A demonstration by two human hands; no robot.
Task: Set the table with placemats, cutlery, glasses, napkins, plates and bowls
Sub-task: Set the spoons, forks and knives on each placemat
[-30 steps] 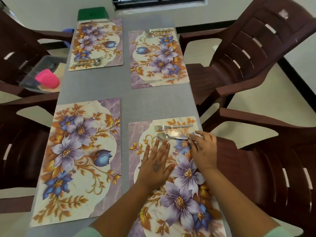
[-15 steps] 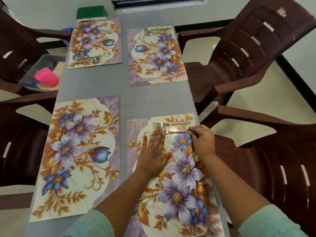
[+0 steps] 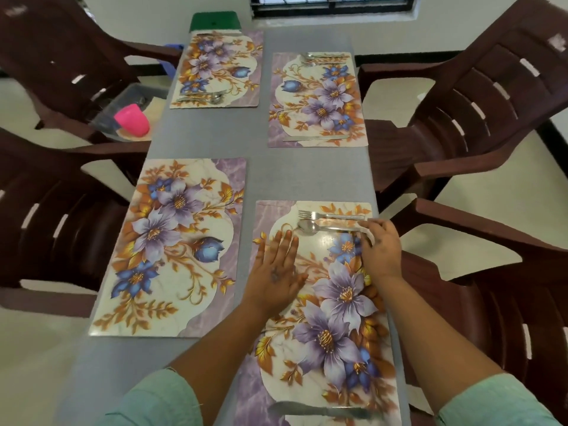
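The spoon [image 3: 325, 228] lies crosswise just below the fork [image 3: 330, 215] — handle end pinched by the right hand [image 3: 379, 247], bowl pointing toward the flat, empty left hand [image 3: 278, 269].

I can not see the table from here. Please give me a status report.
Left hand flat on near right placemat. Right hand at spoon handle, grip unclear. Fork beside spoon. Nothing in the way.

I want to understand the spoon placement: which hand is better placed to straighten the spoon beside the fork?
Probably the right hand: its fingers already lie at the spoon handle, while the left hand presses flat on the placemat.
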